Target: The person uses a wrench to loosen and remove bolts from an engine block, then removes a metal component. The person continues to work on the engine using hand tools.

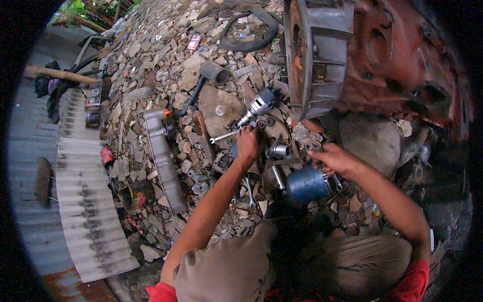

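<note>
My left hand (248,146) reaches down among small metal parts, its fingertips bunched together. Whatever they pinch is too small to make out. Just beyond them a silver starter drive shaft (257,107) lies at a slant, and an open-ended wrench (225,136) lies to their left. Above the right end of a blue metal cylinder (307,185), my right hand (334,160) has its fingers curled with thumb and forefinger close together. Its fingers hide anything held. Below it, a metal ring-ended piece (338,185) shows beside the cylinder. A short shiny metal tube (279,151) stands between the hands.
A large red-brown engine block with a grey housing (327,65) looms at right. Broken stones cover the ground. A long grey metal cover (165,163), a brush (203,133), another wrench (250,191) and a yellowish can (133,196) lie left. Corrugated sheets (90,201) edge the far left.
</note>
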Motion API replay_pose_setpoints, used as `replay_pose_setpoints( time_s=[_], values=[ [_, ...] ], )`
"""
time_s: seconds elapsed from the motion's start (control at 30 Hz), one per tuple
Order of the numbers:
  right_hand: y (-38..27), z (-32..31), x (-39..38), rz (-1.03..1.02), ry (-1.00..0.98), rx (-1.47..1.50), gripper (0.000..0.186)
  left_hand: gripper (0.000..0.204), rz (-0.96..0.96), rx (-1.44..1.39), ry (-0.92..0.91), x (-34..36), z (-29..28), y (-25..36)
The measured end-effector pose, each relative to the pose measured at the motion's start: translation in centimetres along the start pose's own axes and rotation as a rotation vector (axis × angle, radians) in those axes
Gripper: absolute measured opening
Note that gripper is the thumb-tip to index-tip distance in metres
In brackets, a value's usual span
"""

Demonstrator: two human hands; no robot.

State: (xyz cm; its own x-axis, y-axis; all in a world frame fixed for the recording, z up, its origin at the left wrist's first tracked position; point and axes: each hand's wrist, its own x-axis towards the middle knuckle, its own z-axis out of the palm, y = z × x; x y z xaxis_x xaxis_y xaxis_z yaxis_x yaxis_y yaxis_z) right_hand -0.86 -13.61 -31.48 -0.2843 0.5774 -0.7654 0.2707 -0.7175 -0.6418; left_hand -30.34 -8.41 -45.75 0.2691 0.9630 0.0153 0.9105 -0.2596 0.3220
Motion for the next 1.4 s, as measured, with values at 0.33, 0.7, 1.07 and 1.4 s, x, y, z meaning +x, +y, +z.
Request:
replay_pose_setpoints(
  time_s=[0.33,0.7,1.07,1.4],
  values=[
    [0.1,-0.4,-0.3,0.026,0.023,0.021,0.029,0.037,-0.388,-0.734,0.364,-0.7,-0.3,-2.8],
    [1.0,-0.9,0.2,0.011,-0.016,0.078,0.027,0.037,-0.426,-0.755,0.235,-0.6,-1.2,-1.9],
    [-0.3,-0.9,-1.8,0.017,0.089,0.164,0.041,0.025,0.016,-0.508,0.204,-0.1,-5.1,1.2],
    [-8.9,-1.3,-15.6,-0.733,0.580,-0.638,0.041,0.042,0.604,-0.747,0.105,-0.1,-17.5,18.6]
  ],
)
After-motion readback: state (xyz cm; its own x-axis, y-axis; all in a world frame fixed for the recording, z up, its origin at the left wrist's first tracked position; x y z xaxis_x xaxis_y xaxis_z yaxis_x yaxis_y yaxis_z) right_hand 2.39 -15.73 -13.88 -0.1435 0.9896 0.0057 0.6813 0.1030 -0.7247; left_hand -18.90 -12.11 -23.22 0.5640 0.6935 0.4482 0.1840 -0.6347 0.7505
